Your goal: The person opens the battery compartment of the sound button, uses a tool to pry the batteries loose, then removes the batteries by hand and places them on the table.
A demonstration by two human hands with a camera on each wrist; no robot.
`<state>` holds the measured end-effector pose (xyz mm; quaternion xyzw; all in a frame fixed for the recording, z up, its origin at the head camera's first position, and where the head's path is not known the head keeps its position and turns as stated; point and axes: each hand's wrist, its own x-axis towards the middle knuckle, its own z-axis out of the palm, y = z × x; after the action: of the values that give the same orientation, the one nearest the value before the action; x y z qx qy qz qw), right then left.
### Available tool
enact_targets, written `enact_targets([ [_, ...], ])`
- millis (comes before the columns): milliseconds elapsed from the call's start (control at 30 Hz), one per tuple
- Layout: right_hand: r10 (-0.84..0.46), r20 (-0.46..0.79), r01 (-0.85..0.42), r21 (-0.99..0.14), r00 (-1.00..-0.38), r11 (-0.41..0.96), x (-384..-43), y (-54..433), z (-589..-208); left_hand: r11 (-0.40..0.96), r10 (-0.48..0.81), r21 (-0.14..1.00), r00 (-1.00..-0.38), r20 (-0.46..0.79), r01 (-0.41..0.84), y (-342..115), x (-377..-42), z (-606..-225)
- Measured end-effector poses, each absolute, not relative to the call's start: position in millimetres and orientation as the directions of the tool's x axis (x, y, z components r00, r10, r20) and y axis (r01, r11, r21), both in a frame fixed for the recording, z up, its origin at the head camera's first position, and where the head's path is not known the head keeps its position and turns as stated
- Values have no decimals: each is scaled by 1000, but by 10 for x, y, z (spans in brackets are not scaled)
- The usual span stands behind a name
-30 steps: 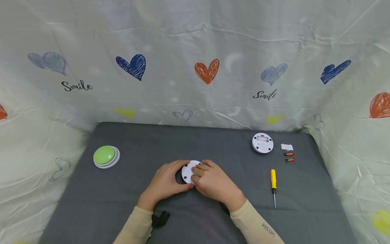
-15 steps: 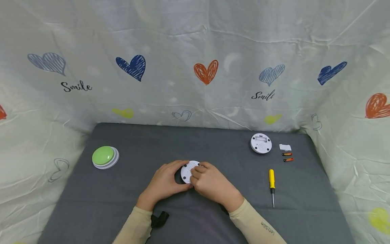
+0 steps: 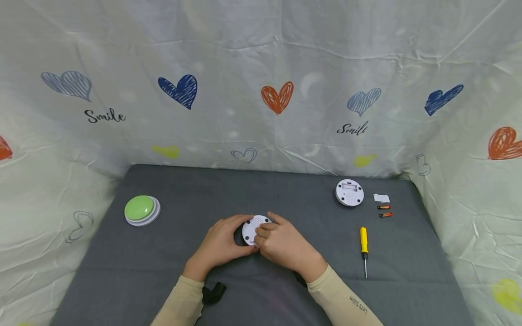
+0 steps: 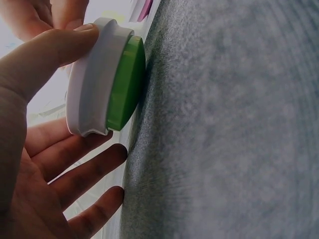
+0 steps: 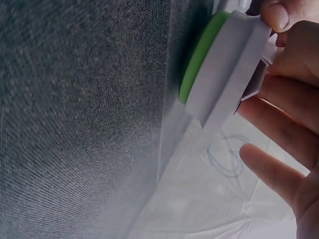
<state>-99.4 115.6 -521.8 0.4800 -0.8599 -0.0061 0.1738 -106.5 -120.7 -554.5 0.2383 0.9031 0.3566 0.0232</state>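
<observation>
A round white push button [image 3: 250, 231] with a green dome [image 4: 127, 82] lies dome down at the table's middle, its underside with dark feet and small holes facing up. My left hand [image 3: 220, 242] grips its rim, thumb on the near edge and fingers round the far side. Over the underside, my right hand [image 3: 285, 242] has curled fingers and a raised index finger. In the right wrist view, those fingers pinch a small white battery cover [image 5: 255, 82], tilted up from the base [image 5: 229, 69]. The battery compartment is mostly hidden by the right hand.
At the back right lie a second upturned button [image 3: 349, 193] with an open battery compartment, a white cover [image 3: 381, 198] and two batteries [image 3: 384, 211]. Nearer is a yellow-handled screwdriver [image 3: 364, 242]. A green button [image 3: 140, 209] stands dome up at left. Printed cloth hangs behind the table.
My right index finger has lifted from the button's rim and straightened. A dark line now shows on the underside beside the fingers. The left hand keeps its grip.
</observation>
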Motion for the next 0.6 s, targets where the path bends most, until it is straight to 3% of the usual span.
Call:
enact_targets([
  [267, -816, 318, -838, 102, -483, 536, -978, 1198, -5216, 641, 436, 661, -894, 106, 391, -1204, -1060, -5548],
  [600, -819, 366, -853, 110, -443, 511, -973, 1199, -5200, 645, 429, 665, -898, 93, 377, -1207, -1064, -5527],
])
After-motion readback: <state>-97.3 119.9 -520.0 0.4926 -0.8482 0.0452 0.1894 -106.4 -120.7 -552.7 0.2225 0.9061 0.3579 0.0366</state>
